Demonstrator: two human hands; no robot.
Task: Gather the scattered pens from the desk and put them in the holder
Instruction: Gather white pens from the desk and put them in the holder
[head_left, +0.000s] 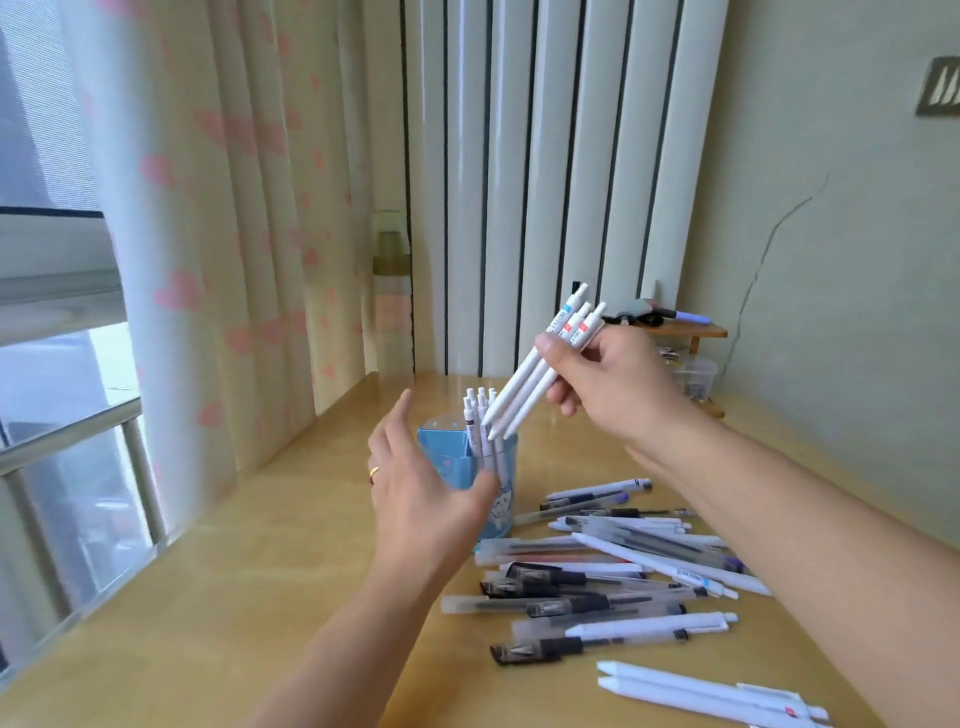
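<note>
Three white pens (540, 371) are pinched in the right hand (610, 387), tips angled down over the blue holder (467, 486). The left hand (421, 488), open and empty, is cupped against the holder; more pens (608, 577) are scattered on the surface (234, 597) below the right grip.

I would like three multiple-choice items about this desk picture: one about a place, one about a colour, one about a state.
1. Where is the pile of loose pens?
A. right of the holder on the desk
B. on the window sill
C. inside the holder

2. What colour is the holder?
A. red
B. light blue
C. black

3. What is the right hand doing?
A. resting flat on the desk
B. hanging open and empty
C. gripping a bunch of white pens

Key: 1 A, the pile lies on the desk to the holder's right. 2 B, its wall is pale blue. 3 C, the fingers close on the bunch, tips pointing down toward the holder, while the left hand is open beside it.
</note>
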